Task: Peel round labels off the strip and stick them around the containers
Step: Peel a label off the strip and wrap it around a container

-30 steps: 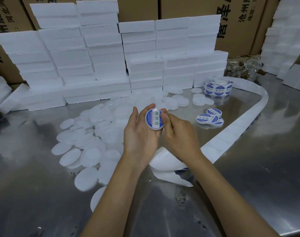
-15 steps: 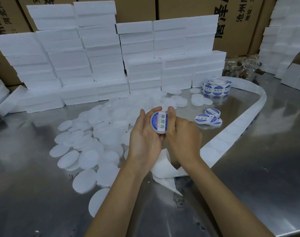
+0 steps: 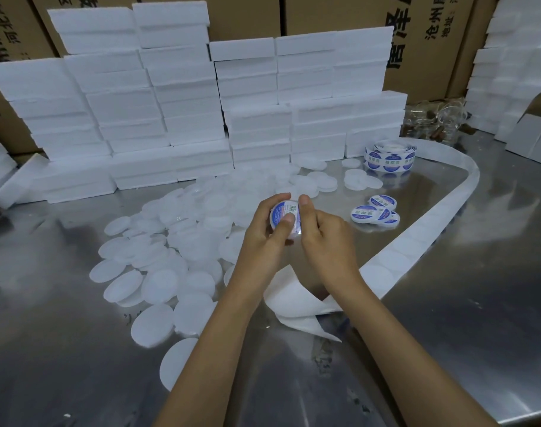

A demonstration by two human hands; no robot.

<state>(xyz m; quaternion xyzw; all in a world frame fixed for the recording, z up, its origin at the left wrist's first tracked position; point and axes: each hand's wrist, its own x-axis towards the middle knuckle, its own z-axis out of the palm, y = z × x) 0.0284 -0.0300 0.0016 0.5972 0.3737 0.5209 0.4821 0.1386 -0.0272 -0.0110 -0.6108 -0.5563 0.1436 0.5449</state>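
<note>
- Both hands are holding one round container [image 3: 284, 217] up above the steel table [image 3: 447, 303], near the middle of my view; my left hand [image 3: 260, 238] is curling around its 9 o'clock side with the thumb pressing on the blue-and-white label [image 3: 280, 211].
- My right hand [image 3: 324, 238] is gripping the container from 3 o'clock, its thumb lying along the rim.
- I am seeing the loose pile of unlabelled white containers [image 3: 170, 257] spreading out toward 9 o'clock of the hands.
- Three labelled containers [image 3: 375, 211] are lying together at 2 o'clock.
- I am seeing the label roll [image 3: 389, 157] sitting farther out at 1 o'clock, its emptied backing strip [image 3: 417, 238] curving back to under my wrists.
- White foam boxes [image 3: 186, 103] are standing stacked at 12 o'clock.
</note>
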